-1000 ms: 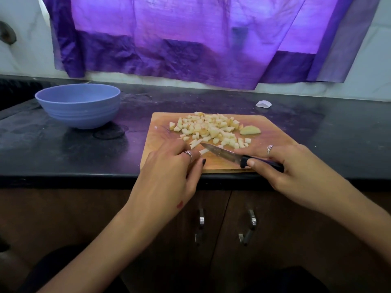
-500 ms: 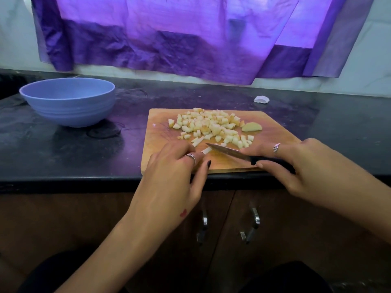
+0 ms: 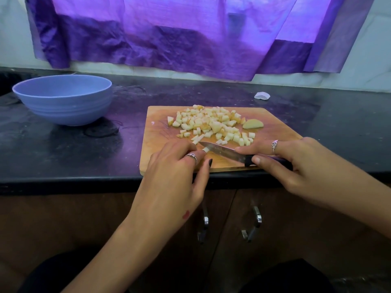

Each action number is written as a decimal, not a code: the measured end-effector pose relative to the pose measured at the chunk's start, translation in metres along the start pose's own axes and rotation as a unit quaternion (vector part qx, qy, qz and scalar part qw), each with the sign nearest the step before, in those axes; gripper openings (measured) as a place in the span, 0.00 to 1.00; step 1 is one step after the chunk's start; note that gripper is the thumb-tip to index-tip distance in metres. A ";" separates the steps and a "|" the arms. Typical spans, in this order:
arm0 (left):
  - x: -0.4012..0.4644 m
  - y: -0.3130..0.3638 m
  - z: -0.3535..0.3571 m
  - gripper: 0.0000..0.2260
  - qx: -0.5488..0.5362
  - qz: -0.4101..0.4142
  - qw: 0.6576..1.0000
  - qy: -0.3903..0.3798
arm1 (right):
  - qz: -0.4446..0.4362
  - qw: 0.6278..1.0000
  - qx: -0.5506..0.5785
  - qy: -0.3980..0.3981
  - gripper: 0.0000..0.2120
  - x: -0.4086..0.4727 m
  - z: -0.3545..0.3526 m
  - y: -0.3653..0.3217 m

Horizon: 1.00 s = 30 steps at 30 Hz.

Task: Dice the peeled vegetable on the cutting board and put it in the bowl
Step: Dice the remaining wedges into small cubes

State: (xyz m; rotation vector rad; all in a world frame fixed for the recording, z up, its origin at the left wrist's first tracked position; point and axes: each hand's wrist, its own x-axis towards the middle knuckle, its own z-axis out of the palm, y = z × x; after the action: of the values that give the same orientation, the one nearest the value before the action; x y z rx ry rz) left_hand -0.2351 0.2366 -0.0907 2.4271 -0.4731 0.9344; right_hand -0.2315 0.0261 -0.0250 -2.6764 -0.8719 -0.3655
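While both hands work at the near edge of the wooden cutting board [image 3: 160, 142]:
Left hand [image 3: 175, 176]: fingers curled narrow, pinning a pale vegetable strip [image 3: 204, 149].
Right hand [image 3: 296, 166]: wrapped around the handle of a knife [image 3: 224, 152], forefinger along the blade.
Knife axis: tip points left, touching the strip.
Diced pieces [image 3: 211, 123]: one heap mid-board, plus one uncut end piece [image 3: 252, 124].
Bowl [image 3: 63, 98]: one, blue, well left of the board.
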 end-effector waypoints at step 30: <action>-0.005 -0.005 -0.007 0.11 0.010 0.009 1.000 0.004 | -0.048 0.997 -0.059 0.003 0.13 -0.001 -0.010 -0.012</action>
State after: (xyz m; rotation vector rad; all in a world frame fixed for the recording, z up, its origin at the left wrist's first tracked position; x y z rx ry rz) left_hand -0.2396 0.2454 -0.0911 2.4403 -0.4849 0.9619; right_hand -0.2407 0.0309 -0.0137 -2.7454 -1.0108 -0.4604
